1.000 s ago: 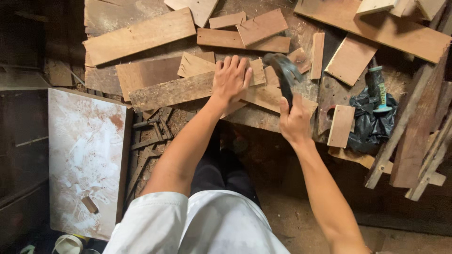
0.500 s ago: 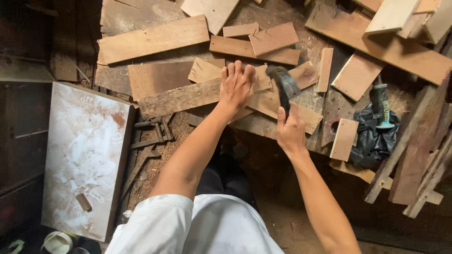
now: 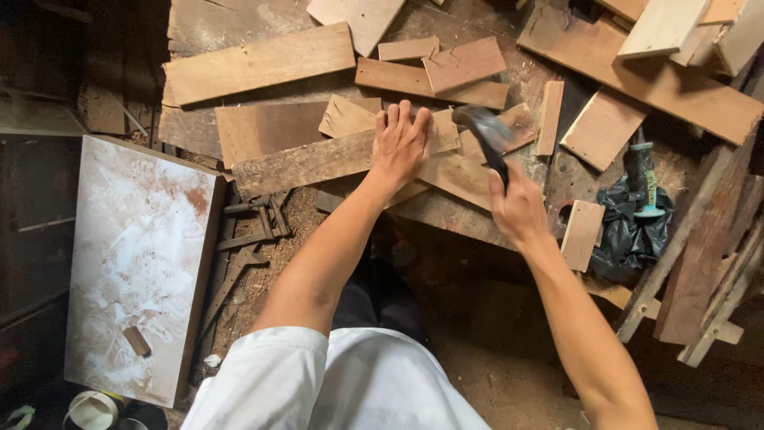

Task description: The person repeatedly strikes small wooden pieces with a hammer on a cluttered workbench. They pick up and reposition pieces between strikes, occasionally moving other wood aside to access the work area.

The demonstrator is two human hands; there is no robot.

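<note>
Hammer (image 3: pixel 483 131) swung lower, blurred; right hand (image 3: pixel 517 209) grips it; left hand (image 3: pixel 402 143) flat on plank (image 3: pixel 318 162).

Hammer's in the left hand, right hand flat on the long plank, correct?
Not quite, the hands are swapped. The head view shows the hammer gripped in the right hand, while the left hand lies flat on the long plank. The rest stands.

Rough woodworking shop: scattered board offcuts (image 3: pixel 259 62), sawdust-strewn floor (image 3: pixel 477 374).
</note>
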